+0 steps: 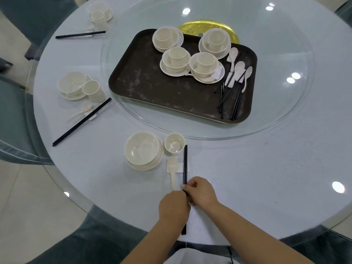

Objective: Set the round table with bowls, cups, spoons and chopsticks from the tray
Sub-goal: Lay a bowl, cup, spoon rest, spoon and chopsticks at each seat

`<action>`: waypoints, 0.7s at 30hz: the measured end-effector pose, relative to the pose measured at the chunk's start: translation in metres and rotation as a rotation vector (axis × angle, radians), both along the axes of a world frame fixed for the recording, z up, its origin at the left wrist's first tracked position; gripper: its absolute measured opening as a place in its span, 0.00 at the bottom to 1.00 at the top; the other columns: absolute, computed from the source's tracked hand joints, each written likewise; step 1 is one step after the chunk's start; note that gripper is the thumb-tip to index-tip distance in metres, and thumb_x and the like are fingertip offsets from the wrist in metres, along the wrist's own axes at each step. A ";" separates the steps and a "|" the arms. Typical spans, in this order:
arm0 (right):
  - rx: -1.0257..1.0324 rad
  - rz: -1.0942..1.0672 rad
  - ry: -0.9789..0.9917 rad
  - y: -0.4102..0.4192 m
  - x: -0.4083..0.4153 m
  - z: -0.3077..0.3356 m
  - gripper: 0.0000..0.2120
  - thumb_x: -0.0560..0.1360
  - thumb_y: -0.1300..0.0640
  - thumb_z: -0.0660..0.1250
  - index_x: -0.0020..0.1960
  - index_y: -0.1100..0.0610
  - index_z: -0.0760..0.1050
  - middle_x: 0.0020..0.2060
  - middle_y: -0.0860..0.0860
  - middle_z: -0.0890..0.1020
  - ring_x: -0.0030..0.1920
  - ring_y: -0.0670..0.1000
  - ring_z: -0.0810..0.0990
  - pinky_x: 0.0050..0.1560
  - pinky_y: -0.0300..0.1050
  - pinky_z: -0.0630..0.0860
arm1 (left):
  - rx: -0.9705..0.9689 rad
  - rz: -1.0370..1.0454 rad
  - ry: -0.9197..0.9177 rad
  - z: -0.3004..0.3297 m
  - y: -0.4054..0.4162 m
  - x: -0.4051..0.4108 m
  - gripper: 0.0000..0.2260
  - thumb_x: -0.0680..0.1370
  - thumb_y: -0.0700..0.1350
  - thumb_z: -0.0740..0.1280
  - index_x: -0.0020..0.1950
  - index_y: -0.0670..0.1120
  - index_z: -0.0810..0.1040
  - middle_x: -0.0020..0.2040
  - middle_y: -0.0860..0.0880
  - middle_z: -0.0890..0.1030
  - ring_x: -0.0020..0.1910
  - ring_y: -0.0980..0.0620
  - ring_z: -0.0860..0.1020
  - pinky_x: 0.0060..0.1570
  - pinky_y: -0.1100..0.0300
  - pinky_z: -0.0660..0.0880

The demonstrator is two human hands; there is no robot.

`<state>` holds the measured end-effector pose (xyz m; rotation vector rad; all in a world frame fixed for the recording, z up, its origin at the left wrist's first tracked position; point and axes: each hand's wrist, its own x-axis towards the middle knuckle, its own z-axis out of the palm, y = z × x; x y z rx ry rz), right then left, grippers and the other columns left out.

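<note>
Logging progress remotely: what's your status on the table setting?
Both hands, left and right, on the chopsticks at the near setting. Three settings laid. Four bowl sets left on the tray. Nothing in the way.

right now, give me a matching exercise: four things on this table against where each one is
Things:
1. dark brown rectangular plastic tray
2. pair of black chopsticks
3. cream plastic spoon
4. round gold plate

Places:
A. partly hidden behind the tray's far edge
B. on the glass turntable
C. between the nearest bowl and the chopsticks
D. under both hands, left and right

Pairs: 1-B, 2-D, 3-C, 4-A
</note>
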<state>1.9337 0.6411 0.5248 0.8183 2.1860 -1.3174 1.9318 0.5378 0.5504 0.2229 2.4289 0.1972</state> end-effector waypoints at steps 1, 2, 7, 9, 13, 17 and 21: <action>-0.002 -0.001 0.000 0.000 0.000 0.000 0.11 0.75 0.52 0.70 0.38 0.56 0.73 0.34 0.56 0.83 0.30 0.51 0.79 0.43 0.50 0.80 | -0.001 0.004 -0.004 0.001 0.000 0.000 0.10 0.81 0.44 0.57 0.51 0.45 0.78 0.49 0.48 0.81 0.48 0.50 0.80 0.41 0.62 0.70; -0.003 -0.002 0.000 0.000 0.000 0.000 0.11 0.75 0.52 0.70 0.39 0.57 0.73 0.34 0.56 0.84 0.30 0.51 0.80 0.43 0.50 0.81 | -0.001 0.008 -0.009 0.001 0.001 0.000 0.09 0.81 0.43 0.57 0.50 0.46 0.77 0.47 0.48 0.81 0.48 0.50 0.80 0.41 0.62 0.70; 0.003 -0.004 -0.002 0.000 0.000 0.000 0.11 0.75 0.52 0.70 0.39 0.57 0.73 0.35 0.56 0.84 0.31 0.51 0.80 0.43 0.49 0.81 | 0.002 0.017 -0.027 0.000 0.002 -0.002 0.08 0.81 0.43 0.57 0.48 0.47 0.76 0.45 0.48 0.79 0.48 0.51 0.80 0.41 0.62 0.70; -0.004 -0.014 -0.003 0.000 0.000 0.000 0.11 0.75 0.52 0.70 0.38 0.56 0.73 0.34 0.56 0.84 0.30 0.51 0.80 0.42 0.50 0.81 | -0.005 0.019 -0.027 0.000 0.002 -0.002 0.09 0.81 0.43 0.58 0.51 0.45 0.78 0.47 0.48 0.80 0.48 0.50 0.80 0.42 0.62 0.70; 0.005 -0.011 -0.004 0.000 0.000 0.000 0.12 0.75 0.52 0.70 0.38 0.56 0.73 0.35 0.56 0.84 0.32 0.51 0.80 0.43 0.50 0.81 | 0.002 0.022 -0.024 0.000 0.002 0.000 0.08 0.81 0.43 0.58 0.49 0.46 0.77 0.43 0.49 0.78 0.48 0.50 0.80 0.42 0.62 0.70; 0.012 -0.004 0.002 0.000 0.001 0.000 0.12 0.75 0.52 0.71 0.37 0.55 0.72 0.36 0.55 0.83 0.33 0.52 0.80 0.43 0.49 0.80 | 0.009 0.030 -0.027 0.001 0.002 0.000 0.09 0.81 0.44 0.58 0.51 0.46 0.77 0.48 0.48 0.81 0.49 0.51 0.80 0.43 0.62 0.70; 0.003 -0.002 0.006 0.000 0.000 0.001 0.12 0.75 0.52 0.71 0.37 0.55 0.72 0.36 0.56 0.83 0.34 0.53 0.81 0.43 0.50 0.80 | 0.014 0.033 -0.017 0.001 0.001 0.000 0.07 0.81 0.44 0.58 0.46 0.49 0.74 0.43 0.49 0.77 0.47 0.51 0.80 0.42 0.63 0.69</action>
